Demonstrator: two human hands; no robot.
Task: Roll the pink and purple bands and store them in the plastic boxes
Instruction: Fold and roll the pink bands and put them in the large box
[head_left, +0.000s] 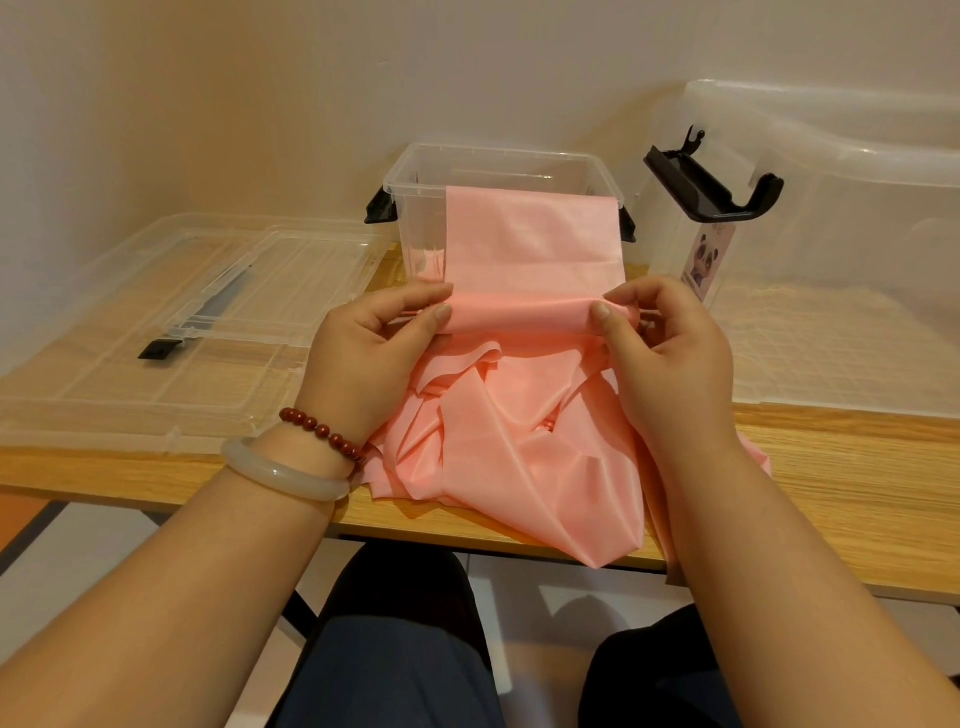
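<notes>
A light wooden table (831, 467) runs across the view against a pale wall. On its right end stands a large clear plastic box (857, 208), its wall reaching up near the top of the view, with a black clip handle (711, 187) swung outward at its near left corner. On the left end a clear plastic lid (182, 322) lies flat, a small black latch (161, 351) at its near side.

The pink band (519, 239) is in the middle: one end hangs over the front rim of a small clear plastic box (415, 171), runs down the box's front wall to a rolled fold held in the air, and the rest lies crumpled on the table, spilling over the near edge. The small box stands open at the back, black latches on both sides.

The left hand (374, 343) pinches the left end of the fold between thumb and curled fingers. The right hand (670, 348) pinches the right end the same way.

A pale bangle (280, 475) and a red bead bracelet (322, 430) sit on the left wrist. A panda label (706, 260) is stuck on the large box below the handle.
</notes>
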